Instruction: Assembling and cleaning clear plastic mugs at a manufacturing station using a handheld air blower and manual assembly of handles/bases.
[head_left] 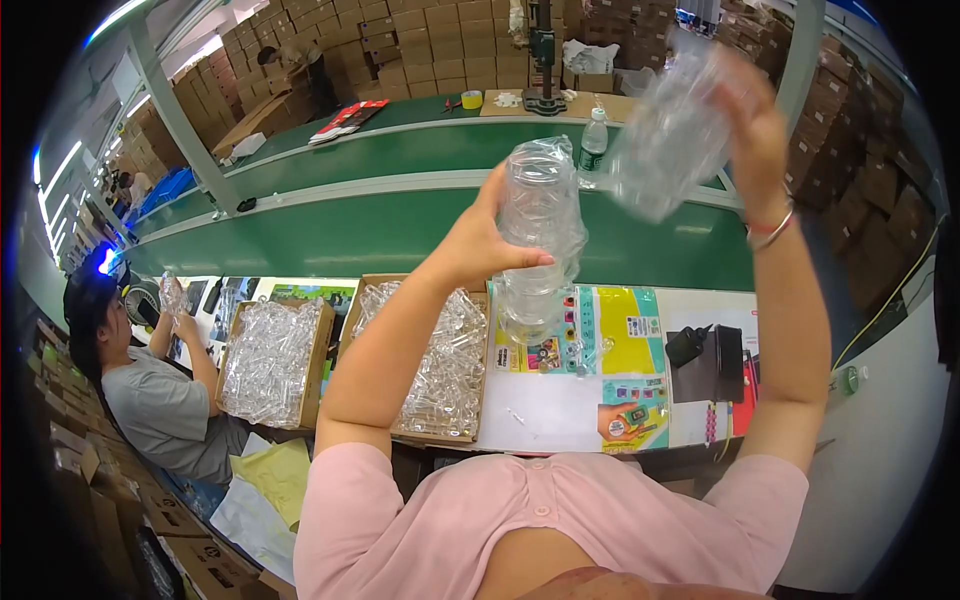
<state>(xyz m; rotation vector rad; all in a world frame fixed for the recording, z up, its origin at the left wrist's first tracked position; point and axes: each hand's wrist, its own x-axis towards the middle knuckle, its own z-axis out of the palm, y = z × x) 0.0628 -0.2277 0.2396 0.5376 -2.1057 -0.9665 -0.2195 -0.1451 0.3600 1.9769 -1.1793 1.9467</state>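
Note:
My left hand (485, 238) is wrapped round an upright stack of clear plastic containers (540, 215) above the table. Crinkled clear film covers part of the stack's right side. Raised at the upper right, my right hand (750, 120) grips a clear plastic piece (665, 140). Both are smeared by motion, and whether that piece is a bag or more containers I cannot tell. The two hands are well apart. Below my left forearm, a cardboard box (483, 395) holds many small clear plastic parts (435, 375).
Beside it stands a second box of clear parts (270, 365), near a seated co-worker (160, 390) handling clear plastic. Colourful printed sheets (630, 330) and a black bottle (686, 345) lie on the table. Beyond runs a green conveyor belt (400, 235); a water bottle (594, 140) stands past it.

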